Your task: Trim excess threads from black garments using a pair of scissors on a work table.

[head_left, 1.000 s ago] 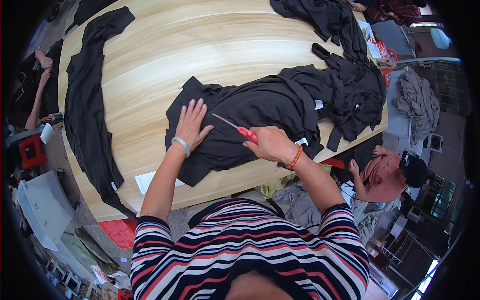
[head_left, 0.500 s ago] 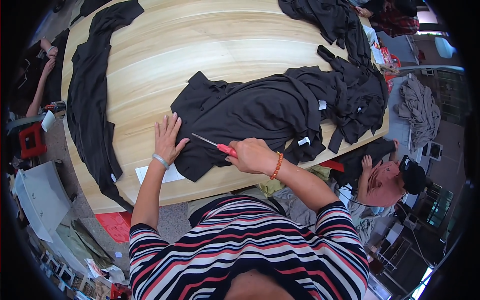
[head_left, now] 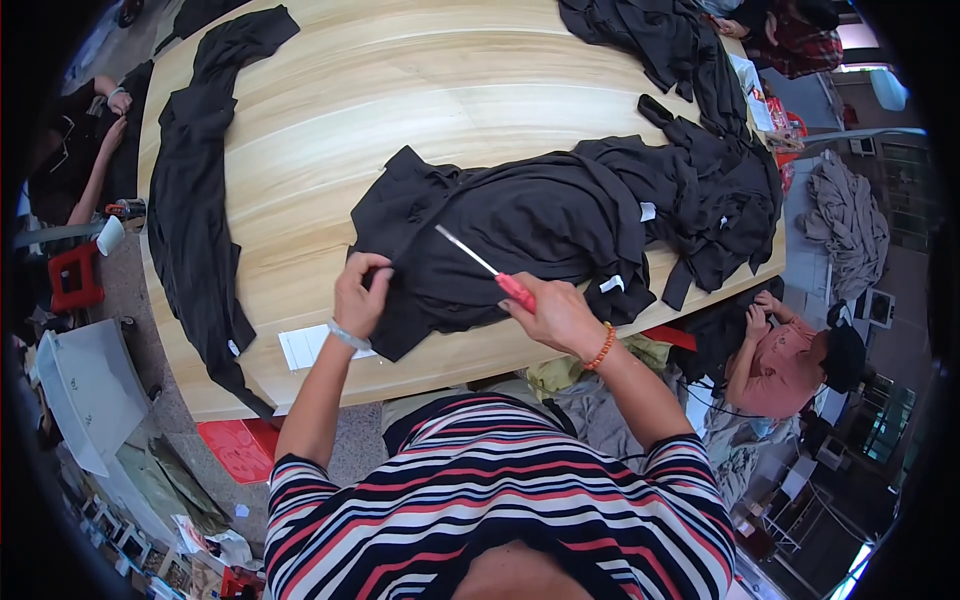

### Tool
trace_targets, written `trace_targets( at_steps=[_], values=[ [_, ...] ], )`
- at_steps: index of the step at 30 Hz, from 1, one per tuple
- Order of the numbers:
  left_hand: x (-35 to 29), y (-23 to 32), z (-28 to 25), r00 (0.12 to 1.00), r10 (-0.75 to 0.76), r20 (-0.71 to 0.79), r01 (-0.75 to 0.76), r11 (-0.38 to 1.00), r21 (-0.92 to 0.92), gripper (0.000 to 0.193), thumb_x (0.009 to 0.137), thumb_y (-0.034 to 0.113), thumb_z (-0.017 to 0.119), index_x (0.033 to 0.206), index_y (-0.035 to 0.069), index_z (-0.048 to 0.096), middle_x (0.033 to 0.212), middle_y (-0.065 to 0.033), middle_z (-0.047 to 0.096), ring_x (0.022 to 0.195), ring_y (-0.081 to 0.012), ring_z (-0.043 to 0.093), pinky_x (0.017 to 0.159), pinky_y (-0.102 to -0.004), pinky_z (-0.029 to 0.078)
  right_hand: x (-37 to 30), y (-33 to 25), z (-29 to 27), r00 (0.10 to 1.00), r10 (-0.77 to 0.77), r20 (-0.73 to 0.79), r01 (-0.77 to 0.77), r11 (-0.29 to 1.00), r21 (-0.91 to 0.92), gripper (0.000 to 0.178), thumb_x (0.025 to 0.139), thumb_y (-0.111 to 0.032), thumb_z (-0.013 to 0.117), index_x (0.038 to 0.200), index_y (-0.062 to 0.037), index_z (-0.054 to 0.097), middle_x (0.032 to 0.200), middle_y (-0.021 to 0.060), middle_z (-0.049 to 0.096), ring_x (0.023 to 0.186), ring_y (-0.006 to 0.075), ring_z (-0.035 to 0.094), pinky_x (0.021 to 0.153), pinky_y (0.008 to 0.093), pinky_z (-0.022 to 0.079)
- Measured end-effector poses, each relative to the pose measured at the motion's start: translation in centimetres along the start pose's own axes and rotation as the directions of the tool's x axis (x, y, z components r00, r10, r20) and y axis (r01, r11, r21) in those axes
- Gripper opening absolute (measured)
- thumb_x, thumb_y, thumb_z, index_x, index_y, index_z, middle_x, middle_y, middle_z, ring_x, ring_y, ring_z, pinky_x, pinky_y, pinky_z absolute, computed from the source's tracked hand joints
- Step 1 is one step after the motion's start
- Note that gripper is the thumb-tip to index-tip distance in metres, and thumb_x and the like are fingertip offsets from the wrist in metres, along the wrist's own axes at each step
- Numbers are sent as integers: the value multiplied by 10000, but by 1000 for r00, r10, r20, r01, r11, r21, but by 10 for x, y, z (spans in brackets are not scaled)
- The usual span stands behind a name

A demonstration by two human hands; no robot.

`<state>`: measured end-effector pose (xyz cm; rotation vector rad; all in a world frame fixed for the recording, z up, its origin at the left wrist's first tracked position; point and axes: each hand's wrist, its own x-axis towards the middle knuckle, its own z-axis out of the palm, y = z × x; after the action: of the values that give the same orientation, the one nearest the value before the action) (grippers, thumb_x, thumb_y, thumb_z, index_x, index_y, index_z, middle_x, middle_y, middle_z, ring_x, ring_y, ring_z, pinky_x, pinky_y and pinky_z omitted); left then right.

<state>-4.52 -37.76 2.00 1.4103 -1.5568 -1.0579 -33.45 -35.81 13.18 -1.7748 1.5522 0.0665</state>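
A black knit garment (head_left: 530, 215) lies bunched in front of me, its collar-like end to the left. My left hand (head_left: 362, 295) is closed at the near left edge of that end, thumb and fingertips pinching the cloth. My right hand (head_left: 562, 318) holds the red handle of a slim tool (head_left: 515, 290). The tool's thin, straight metal shaft points up and left, over the garment. It looks like a screwdriver or an awl; I cannot tell which. Under my left wrist shows a white paper sheet (head_left: 303, 348).
More black garments (head_left: 720, 190) are heaped at the table's right side, and another (head_left: 195, 200) stretches along the left of the wooden table (head_left: 400, 90). A red stool (head_left: 240, 450) stands near the left front corner. Other people sit at the left and right (head_left: 780, 360).
My left hand has gone from lying spread on the garment's edge to pinching it, and the cloth there is folded. The right hand with the tool has moved right, its shaft now steeper.
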Motion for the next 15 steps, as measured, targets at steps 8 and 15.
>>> trace_targets(
  at_steps=[8,15],
  values=[
    [-62,90,71,591,124,797,42,982,-185,138,837,113,671,933,18,645,861,-116,616,769,-248,633,691,-318,503,-32,34,-10,972,167,-166,-163,986,38,351,884,-354,611,1135,-109,601,821,221,665,822,431,642,746,497,506],
    [-13,68,89,653,-539,532,757,496,-426,315,952,279,599,1109,7,583,956,-120,659,850,-211,673,745,-323,570,-57,57,-8,963,198,-185,-192,980,46,358,885,-358,600,1136,-102,608,806,233,661,818,433,641,749,506,506]
  ],
)
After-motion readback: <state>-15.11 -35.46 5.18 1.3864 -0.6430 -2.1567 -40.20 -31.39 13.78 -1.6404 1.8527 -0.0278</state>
